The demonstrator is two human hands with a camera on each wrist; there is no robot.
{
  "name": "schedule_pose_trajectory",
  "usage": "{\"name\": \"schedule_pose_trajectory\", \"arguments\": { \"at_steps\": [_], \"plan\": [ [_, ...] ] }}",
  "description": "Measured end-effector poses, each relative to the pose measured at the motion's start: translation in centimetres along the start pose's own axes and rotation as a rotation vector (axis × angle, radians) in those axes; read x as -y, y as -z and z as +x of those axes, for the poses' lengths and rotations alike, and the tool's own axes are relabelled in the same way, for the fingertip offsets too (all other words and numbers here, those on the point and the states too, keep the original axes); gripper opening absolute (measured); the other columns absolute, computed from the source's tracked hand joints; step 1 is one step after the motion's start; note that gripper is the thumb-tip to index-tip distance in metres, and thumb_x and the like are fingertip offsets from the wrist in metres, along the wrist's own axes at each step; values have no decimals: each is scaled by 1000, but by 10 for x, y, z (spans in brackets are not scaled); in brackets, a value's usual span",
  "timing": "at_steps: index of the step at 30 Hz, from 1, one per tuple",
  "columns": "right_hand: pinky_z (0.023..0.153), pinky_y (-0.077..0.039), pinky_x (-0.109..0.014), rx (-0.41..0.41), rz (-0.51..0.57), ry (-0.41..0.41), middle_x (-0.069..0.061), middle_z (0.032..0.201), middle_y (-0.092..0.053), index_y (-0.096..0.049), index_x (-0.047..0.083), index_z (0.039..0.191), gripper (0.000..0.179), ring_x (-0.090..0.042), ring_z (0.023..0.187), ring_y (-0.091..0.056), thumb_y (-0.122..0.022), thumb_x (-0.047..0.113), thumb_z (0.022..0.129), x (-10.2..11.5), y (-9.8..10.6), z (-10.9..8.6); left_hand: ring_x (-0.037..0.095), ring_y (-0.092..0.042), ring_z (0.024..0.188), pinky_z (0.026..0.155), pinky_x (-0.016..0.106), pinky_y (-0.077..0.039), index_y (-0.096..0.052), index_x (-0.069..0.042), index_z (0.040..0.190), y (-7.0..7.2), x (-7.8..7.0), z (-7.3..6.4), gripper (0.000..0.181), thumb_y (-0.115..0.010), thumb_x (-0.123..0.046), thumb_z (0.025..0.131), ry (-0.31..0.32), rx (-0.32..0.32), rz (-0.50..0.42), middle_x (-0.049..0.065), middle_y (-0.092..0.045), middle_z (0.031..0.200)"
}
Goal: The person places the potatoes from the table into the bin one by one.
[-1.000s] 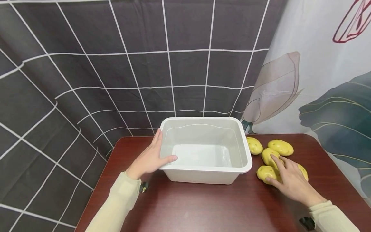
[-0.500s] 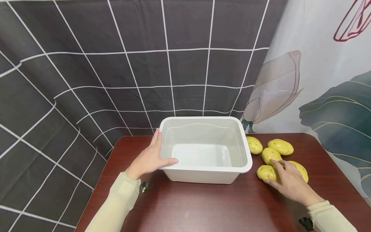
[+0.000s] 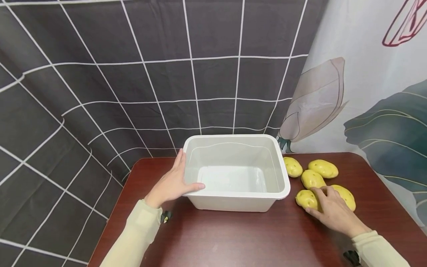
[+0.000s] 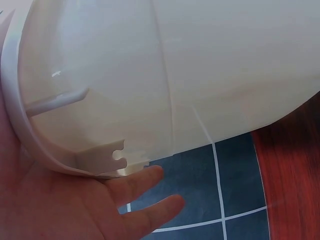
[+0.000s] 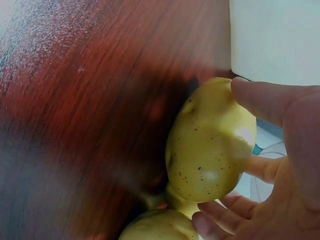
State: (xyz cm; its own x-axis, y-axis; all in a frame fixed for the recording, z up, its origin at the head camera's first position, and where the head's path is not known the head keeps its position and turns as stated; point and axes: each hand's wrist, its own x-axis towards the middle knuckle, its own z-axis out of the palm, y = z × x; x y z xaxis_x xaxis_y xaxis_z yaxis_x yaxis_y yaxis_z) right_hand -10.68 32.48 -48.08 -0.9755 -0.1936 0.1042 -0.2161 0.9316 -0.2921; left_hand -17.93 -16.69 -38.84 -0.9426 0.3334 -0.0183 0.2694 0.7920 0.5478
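Observation:
A white plastic basin (image 3: 230, 203) stands on the table. My left hand (image 3: 170, 185) rests on its front left corner, the thumb over the rim and the straight fingers along the left side; the left wrist view shows those fingers (image 4: 150, 215) below the rim. Several yellow potatoes lie right of the basin. My right hand (image 3: 333, 211) holds the front left potato (image 3: 306, 199) between thumb and fingers. In the right wrist view the thumb (image 5: 260, 100) lies on one end of this potato (image 5: 210, 145), and the fingers are on its far side, partly hidden.
Beyond the held potato lie a middle potato (image 3: 312, 179), a potato (image 3: 293, 167) beside the basin and a rear potato (image 3: 323, 169). Another potato (image 3: 345, 196) sits right of the hand. Behind the red-brown table (image 3: 233, 241) hangs a dark grid-patterned cloth (image 3: 160, 81).
My right hand's fingers have drawn in from over the middle potato and closed around the front left one. The left hand and the basin stay in place.

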Motion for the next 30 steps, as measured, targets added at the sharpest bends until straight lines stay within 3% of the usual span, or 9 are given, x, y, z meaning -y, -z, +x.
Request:
{"name": "schedule_pose_trajectory", "arguments": {
  "at_steps": [17, 30],
  "plan": [
    [81, -45, -62, 7, 10, 6, -33, 115, -51, -49, -7, 134, 70, -50, 104, -51, -84, 21, 80, -2, -4, -5, 36, -52, 131, 97, 48, -50, -1, -5, 161, -3, 2, 1, 133, -70, -77, 73, 10, -3, 11, 0, 10, 168],
    [80, -46, -59, -12, 9, 25, -30, 111, -54, -50, -9, 133, 68, -47, 101, -52, -83, 21, 81, -3, -5, -8, 36, -52, 131, 98, 48, -50, 0, -6, 161, -4, 4, 1, 133, -70, -78, 73, 7, -2, 12, 0, 11, 168]
  ]
}}
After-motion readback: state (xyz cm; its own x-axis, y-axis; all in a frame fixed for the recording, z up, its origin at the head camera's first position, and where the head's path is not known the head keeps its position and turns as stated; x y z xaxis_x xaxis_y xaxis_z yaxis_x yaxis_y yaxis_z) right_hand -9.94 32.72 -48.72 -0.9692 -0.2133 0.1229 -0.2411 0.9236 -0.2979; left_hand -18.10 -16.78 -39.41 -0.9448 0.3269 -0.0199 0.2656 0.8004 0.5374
